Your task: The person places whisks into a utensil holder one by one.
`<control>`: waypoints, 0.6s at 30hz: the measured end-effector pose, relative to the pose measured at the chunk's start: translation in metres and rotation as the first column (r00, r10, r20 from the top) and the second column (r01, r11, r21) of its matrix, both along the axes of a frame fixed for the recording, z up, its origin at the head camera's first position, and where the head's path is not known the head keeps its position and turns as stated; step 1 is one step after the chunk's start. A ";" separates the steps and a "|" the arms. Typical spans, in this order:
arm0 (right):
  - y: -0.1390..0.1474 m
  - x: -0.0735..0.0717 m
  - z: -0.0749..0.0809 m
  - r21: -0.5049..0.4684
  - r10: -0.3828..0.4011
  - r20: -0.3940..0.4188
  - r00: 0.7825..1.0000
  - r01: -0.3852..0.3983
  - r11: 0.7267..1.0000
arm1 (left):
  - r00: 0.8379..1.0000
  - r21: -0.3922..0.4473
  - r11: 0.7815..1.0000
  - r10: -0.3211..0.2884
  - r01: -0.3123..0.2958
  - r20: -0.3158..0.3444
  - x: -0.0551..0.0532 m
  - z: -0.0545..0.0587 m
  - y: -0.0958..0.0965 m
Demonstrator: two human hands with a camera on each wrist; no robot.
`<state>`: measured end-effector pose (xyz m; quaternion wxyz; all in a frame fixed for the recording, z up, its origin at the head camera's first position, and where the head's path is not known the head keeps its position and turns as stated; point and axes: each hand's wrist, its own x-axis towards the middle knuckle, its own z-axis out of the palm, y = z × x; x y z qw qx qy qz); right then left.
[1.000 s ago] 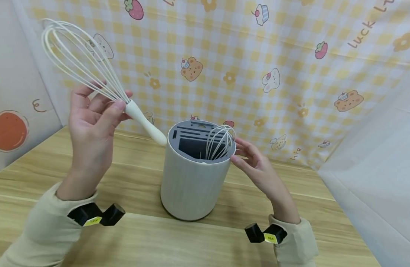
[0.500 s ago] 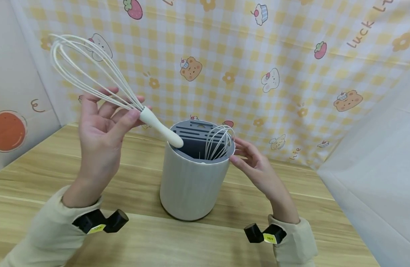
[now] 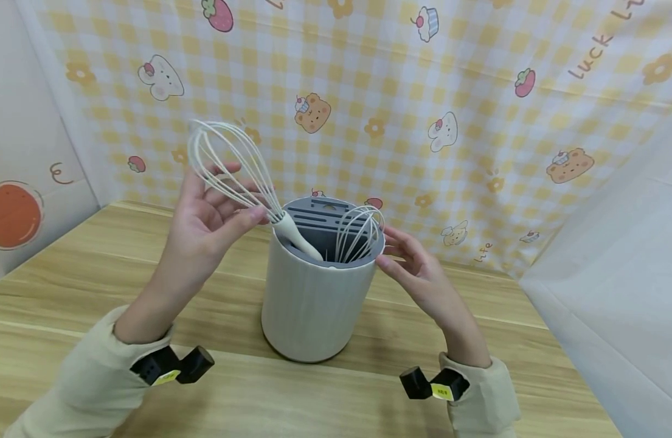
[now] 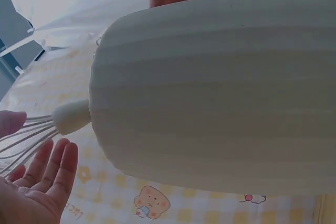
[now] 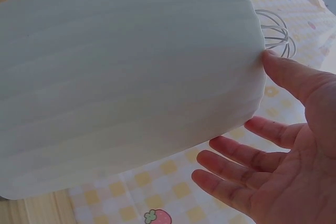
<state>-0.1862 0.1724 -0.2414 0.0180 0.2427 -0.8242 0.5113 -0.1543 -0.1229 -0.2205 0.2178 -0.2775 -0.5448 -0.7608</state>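
Note:
My left hand (image 3: 204, 234) pinches a cream whisk (image 3: 287, 228) where its wires meet the handle. The wire loops point up and left, and the handle's end sits inside the wide opening of a white cylindrical utensil holder (image 3: 316, 310) with a grey slotted top. In the left wrist view the whisk handle (image 4: 72, 117) passes behind the holder's rim. A second, smaller whisk (image 3: 363, 234) stands in the same opening, on the right, its handle hidden. My right hand (image 3: 420, 277) touches the holder's upper right side, thumb in front and nearly straight fingers spread behind, plain in the right wrist view.
The holder stands on a wood-grain table (image 3: 232, 389). Close behind hangs a yellow checked cloth (image 3: 390, 79) with cartoon prints. White panels (image 3: 620, 255) flank the table. Both sleeves carry black wrist cameras (image 3: 196, 364).
My left hand has moved right and down with the whisk. Its handle end has gone from beside the rim into the holder's opening. My right hand has stayed at the holder.

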 end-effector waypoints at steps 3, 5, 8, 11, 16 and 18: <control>0.000 0.000 0.000 0.004 0.001 -0.005 1.000 -0.001 1.000 | 1.000 -0.029 1.000 -0.005 0.006 0.016 0.002 0.000 0.000; 0.000 0.001 0.000 0.006 0.001 -0.007 1.000 -0.001 1.000 | 1.000 -0.038 0.999 -0.023 0.023 0.007 0.003 0.001 0.001; 0.000 0.001 0.000 0.009 0.002 -0.013 1.000 -0.001 1.000 | 0.999 -0.060 0.998 -0.029 0.028 -0.021 0.003 0.000 0.002; 0.000 0.001 0.001 0.014 0.000 -0.012 1.000 0.000 1.000 | 0.998 -0.120 0.993 0.005 -0.013 -0.069 0.002 -0.002 0.005; 0.000 0.001 0.001 0.016 0.001 -0.011 1.000 -0.001 1.000 | 0.968 -0.315 0.926 0.151 -0.209 -0.200 -0.002 -0.006 0.010; 0.000 0.001 0.001 0.014 0.005 -0.012 1.000 -0.004 1.000 | 0.945 -0.384 0.874 0.211 -0.298 -0.251 -0.003 -0.008 0.011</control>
